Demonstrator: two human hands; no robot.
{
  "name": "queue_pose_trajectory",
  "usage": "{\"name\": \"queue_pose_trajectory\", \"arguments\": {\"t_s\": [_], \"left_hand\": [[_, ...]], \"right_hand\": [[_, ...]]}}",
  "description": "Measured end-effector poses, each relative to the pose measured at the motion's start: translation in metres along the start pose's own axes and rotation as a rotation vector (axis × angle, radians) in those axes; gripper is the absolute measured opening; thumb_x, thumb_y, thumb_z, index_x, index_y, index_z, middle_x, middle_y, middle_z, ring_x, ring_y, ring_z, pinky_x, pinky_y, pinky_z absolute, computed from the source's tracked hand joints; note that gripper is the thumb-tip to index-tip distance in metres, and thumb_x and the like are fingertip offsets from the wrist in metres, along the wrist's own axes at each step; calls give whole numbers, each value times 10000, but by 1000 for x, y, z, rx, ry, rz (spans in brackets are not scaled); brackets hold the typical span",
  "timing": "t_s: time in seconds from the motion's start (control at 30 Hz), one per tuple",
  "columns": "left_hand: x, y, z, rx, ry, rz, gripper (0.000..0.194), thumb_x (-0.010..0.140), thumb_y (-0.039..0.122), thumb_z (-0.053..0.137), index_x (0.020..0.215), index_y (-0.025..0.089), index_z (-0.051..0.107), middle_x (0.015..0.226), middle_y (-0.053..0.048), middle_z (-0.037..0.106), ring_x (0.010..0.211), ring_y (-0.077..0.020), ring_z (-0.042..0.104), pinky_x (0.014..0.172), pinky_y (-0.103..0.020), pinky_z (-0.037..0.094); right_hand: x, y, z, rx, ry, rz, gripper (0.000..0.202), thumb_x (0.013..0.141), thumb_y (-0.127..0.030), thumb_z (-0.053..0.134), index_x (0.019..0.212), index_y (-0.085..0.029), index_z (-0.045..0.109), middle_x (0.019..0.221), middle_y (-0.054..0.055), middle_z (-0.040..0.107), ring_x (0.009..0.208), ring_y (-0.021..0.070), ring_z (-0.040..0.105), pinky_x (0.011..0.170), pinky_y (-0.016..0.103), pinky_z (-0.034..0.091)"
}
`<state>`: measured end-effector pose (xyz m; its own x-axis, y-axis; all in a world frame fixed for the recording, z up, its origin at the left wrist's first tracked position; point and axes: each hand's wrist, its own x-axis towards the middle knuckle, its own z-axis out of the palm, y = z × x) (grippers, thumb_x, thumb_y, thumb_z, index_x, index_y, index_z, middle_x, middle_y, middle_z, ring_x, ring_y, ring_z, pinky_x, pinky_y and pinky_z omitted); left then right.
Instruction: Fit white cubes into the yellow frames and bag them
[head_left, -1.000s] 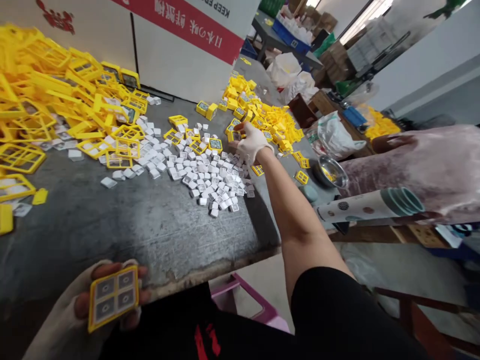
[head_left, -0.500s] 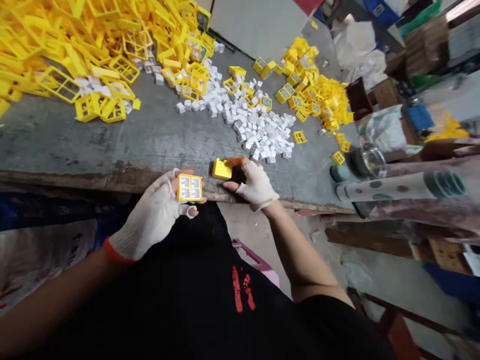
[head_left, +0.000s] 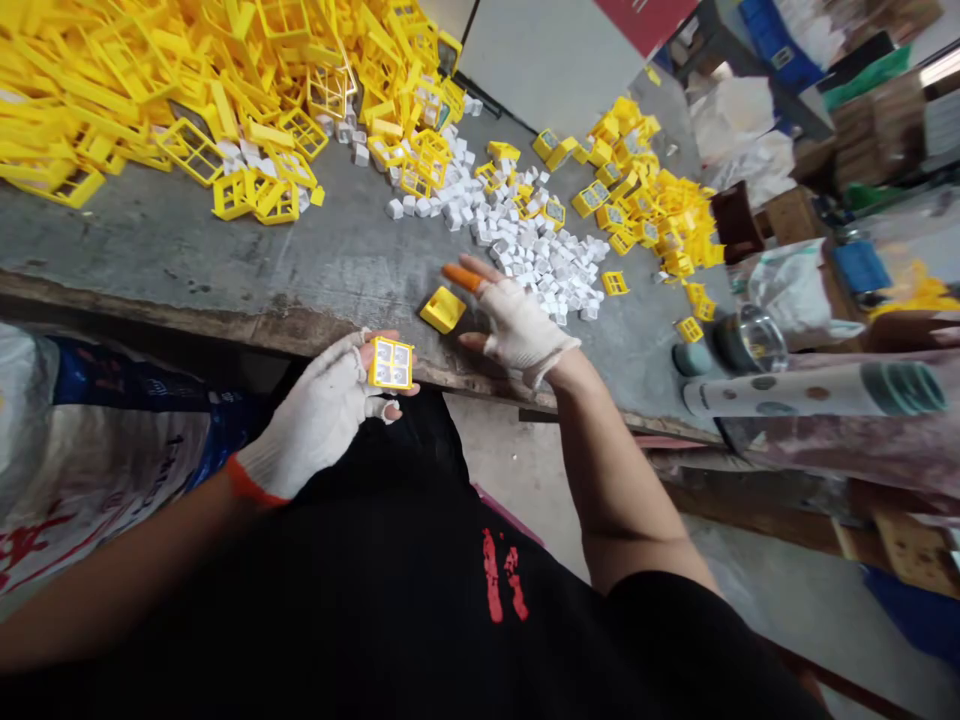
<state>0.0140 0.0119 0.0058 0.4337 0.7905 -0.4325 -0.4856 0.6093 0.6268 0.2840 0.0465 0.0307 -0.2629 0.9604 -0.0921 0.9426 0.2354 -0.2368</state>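
Observation:
My left hand (head_left: 326, 400), in a white glove with bare fingertips, holds a small yellow window frame (head_left: 391, 363) with four white-filled panes facing up, just off the table's front edge. Over the tabletop, my right hand (head_left: 517, 325) is gloved too, with an orange cover on one finger. Its fingers are stretched apart and nothing is between them. Just left of those fingers a yellow block (head_left: 442, 310) rests on the table, not held. Small white cube-like pieces (head_left: 540, 255) lie spread beyond my right hand.
A large heap of yellow frames (head_left: 150, 80) covers the table's far left. More yellow pieces (head_left: 637, 190) are piled at the right rear. A glass jar (head_left: 750, 338) and a pale patterned cylinder (head_left: 802, 390) are at the right. The worn table edge (head_left: 187, 318) runs across in front.
My right hand has let go of the yellow block and opened, its fingers moving away from it. The left hand still holds the window frame. The whole view has turned somewhat.

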Motion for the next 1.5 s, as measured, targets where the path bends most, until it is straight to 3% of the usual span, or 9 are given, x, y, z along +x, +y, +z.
{"name": "queue_pose_trajectory", "arguments": {"t_s": [0.1,0.2,0.3,0.5,0.7,1.0,1.2,1.37,1.5], "left_hand": [[2,0,0,-11,-4,1,146,1007,274,792,1113,182,750,934,-59,816,739,-239,824,542,-269,610],[3,-1,-1,-32,-2,2,164,1003,270,803,1126,186,735,912,-48,813,731,-244,829,543,-276,619],[3,-1,-2,-61,-4,10,147,1027,257,774,1151,189,735,931,-47,822,740,-249,839,539,-284,632],[3,-3,4,-96,-21,-26,102,1075,189,674,1155,193,737,1077,-84,864,806,-250,855,544,-287,651],[0,-1,15,-36,-9,-31,162,1093,152,626,1166,183,767,1122,-103,872,849,-240,858,565,-272,655],[-5,-7,17,23,9,12,165,1051,163,695,1184,171,793,1107,-109,860,867,-221,836,623,-268,662],[-18,-1,12,383,33,263,352,889,240,927,1230,189,857,1188,-94,840,1139,-311,781,887,-353,670],[-23,4,8,779,45,396,324,894,226,897,1211,201,837,1168,-72,827,1127,-310,760,1044,-389,602],[-29,2,15,780,74,478,326,898,225,879,1218,252,823,1201,-58,809,1122,-300,747,1075,-409,575]], "right_hand": [[10,6,5,3,28,87,1014,873,-488,914,1736,-162,494,1782,249,516,1521,520,587,1194,713,529],[20,-2,13,-15,22,124,793,911,-497,895,1583,-150,660,1513,243,745,1385,491,685,1177,686,533],[12,-14,13,97,114,7,621,961,-479,844,1489,-171,734,1321,171,826,1279,419,748,1138,620,586],[-30,-30,-5,389,288,-347,599,1008,-583,829,1518,-280,752,1384,102,829,1243,347,801,1118,536,674],[-36,-35,-4,305,215,-317,551,996,-598,820,1475,-329,786,1398,101,828,1252,393,803,1129,592,685],[-45,-36,2,266,212,-346,645,1076,-742,619,1542,-314,743,1404,115,825,1217,354,798,1081,548,678],[-52,-65,18,213,230,-277,529,1092,-665,653,1447,-305,805,1437,141,810,1272,372,760,1126,592,599],[-45,-63,30,741,268,-79,795,880,-910,768,1384,-296,803,1263,100,812,1201,327,766,1099,533,644],[-40,-67,32,1131,235,12,675,766,-855,916,1109,-278,842,1092,57,795,1020,275,781,950,463,695]]}}
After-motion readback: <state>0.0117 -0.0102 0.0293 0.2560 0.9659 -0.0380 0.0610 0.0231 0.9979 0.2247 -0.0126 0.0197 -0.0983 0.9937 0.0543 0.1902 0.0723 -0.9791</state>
